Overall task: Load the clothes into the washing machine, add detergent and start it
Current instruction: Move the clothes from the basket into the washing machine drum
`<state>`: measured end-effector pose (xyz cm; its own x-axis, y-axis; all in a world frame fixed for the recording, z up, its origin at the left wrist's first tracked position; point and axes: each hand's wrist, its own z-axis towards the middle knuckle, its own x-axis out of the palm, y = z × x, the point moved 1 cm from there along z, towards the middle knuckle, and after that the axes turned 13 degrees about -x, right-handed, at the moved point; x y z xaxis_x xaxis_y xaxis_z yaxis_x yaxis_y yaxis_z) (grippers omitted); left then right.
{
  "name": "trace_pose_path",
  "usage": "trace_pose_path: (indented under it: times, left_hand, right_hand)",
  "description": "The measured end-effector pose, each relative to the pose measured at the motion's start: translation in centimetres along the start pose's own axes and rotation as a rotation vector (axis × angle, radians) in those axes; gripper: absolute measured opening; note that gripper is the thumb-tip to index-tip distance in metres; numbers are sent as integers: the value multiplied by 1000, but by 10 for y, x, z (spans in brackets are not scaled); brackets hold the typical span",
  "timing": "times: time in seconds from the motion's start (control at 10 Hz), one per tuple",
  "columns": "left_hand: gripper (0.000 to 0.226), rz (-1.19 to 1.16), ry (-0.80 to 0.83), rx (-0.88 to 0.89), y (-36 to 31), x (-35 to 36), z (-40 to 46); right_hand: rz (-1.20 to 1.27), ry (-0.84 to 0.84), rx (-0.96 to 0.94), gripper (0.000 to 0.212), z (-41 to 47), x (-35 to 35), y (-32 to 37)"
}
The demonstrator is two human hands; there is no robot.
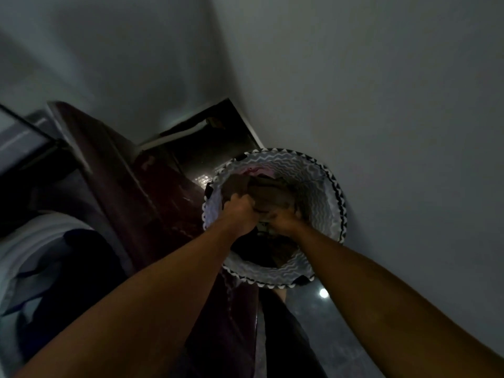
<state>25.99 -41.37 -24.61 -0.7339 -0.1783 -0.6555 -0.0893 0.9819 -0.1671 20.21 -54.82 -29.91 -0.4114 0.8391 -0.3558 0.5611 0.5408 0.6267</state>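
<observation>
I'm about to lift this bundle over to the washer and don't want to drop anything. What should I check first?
1. Left hand grips the brown clothes: ok.
2. Right hand grips them too: ok.
3. Bundle free of the other laundry in the basket: cannot tell, too dark.
4. Washer drum open to the left: ok, with dark clothes already inside.
5. Room left in the drum: cannot tell.
</observation>
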Motion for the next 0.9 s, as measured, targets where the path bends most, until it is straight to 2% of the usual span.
trace_pose_path:
  times: [0.1, 0.2, 0.3, 0.4, 0.6, 0.7, 0.8, 0.9]
  left_hand:
    - [49, 23, -4, -8, 1, 11, 9]
    - [64, 65, 40, -9, 3, 16, 12]
    - [85, 43, 31, -13, 4, 18, 14]
    - [64, -25, 63, -37, -1, 6, -8]
    - [78, -256, 16, -60, -17, -17, -44]
    - [78, -358, -31, -31, -19, -29, -66]
    - [96, -404, -93, 55, -18, -35, -88]
    - [101, -528, -132, 138, -12, -42, -111]
  right_hand:
    - [-3, -79, 149, 88, 26, 23, -20]
    - [12, -296, 65, 71, 34, 14, -20]
    - [-70, -496, -4, 25, 29, -5, -7]
    - [38, -607, -32, 32, 8, -19, 24]
    - [58, -653, -175, 26, -20, -23, 81]
    - [174, -740, -206, 24, -39, -28, 101]
    - [241, -832, -252, 33, -62, -36, 120]
    - [258, -908, -283, 34, -93, -41, 138]
